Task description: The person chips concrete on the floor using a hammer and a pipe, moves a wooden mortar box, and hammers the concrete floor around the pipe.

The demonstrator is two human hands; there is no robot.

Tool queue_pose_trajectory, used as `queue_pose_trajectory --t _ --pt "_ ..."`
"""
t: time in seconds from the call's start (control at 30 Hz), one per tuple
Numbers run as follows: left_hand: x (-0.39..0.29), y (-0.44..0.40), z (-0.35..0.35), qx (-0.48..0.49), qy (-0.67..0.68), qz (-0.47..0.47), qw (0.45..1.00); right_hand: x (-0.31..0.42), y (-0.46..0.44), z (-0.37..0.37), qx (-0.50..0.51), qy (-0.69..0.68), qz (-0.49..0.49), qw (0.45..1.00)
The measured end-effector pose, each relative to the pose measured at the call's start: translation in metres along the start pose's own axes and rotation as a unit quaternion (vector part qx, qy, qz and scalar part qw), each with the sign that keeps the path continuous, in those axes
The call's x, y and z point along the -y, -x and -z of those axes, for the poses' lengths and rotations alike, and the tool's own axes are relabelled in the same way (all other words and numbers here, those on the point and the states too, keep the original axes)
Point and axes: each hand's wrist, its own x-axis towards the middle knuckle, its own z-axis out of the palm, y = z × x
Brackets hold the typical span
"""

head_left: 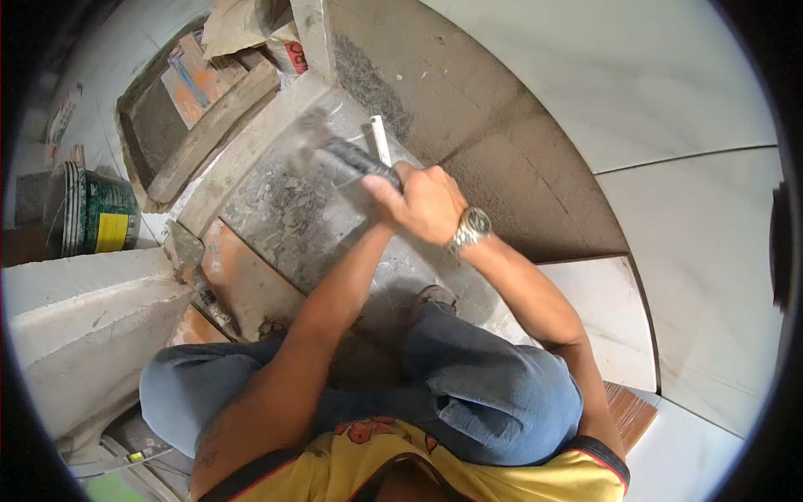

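My right hand (432,203), with a metal watch on its wrist, is closed round the black handle of a hammer (361,159). The hammer's head is smeared by motion, so its shape is unclear. My left hand (386,205) is at the same spot, mostly hidden beside and behind the right one; its grip does not show. A narrow white bar (381,140) sticks up just beyond the hands, its lower end hidden. Beneath them is a grey floor patch (276,205) strewn with chips and dust.
A trowel (186,249) leans at the left by an orange-stained board (242,263). Farther left stands a green bucket (107,213) by a low wall (92,297). A rough-edged opening (159,117) holds debris near a wooden beam (213,134). Large pale tiles (686,226) lie right.
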Motion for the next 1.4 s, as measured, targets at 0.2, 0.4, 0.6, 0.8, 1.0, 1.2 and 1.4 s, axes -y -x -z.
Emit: queue_pose_trajectory --t 0.2,0.4,0.6,0.8,1.0,1.2,1.4 --pt "-0.007 -0.003 -0.005 -0.054 0.006 0.044 0.998 -0.043 -0.002 -0.024 -0.016 -0.030 0.008 0.999" --pt "0.035 -0.015 -0.017 0.025 -0.068 -0.059 0.996 -0.035 0.002 -0.031 0.032 -0.013 -0.081 0.996" --pt "-0.005 0.014 0.011 -0.010 0.048 0.018 0.999 0.018 0.023 0.007 -0.050 0.010 0.126 0.991" --pt "-0.023 0.002 0.000 -0.017 0.046 0.069 0.996 -0.076 -0.028 -0.041 0.100 0.050 -0.112 0.987" --pt "-0.011 0.013 0.008 -0.020 0.059 0.034 0.997 0.021 0.003 0.008 0.020 -0.022 0.054 0.998" --pt "0.002 -0.001 -0.017 -0.064 -0.010 0.049 0.997 -0.075 -0.020 -0.034 0.086 0.063 -0.152 0.983" --pt "0.003 0.002 -0.005 -0.013 0.023 0.024 0.999 0.015 0.009 0.001 -0.020 -0.026 0.005 0.999"
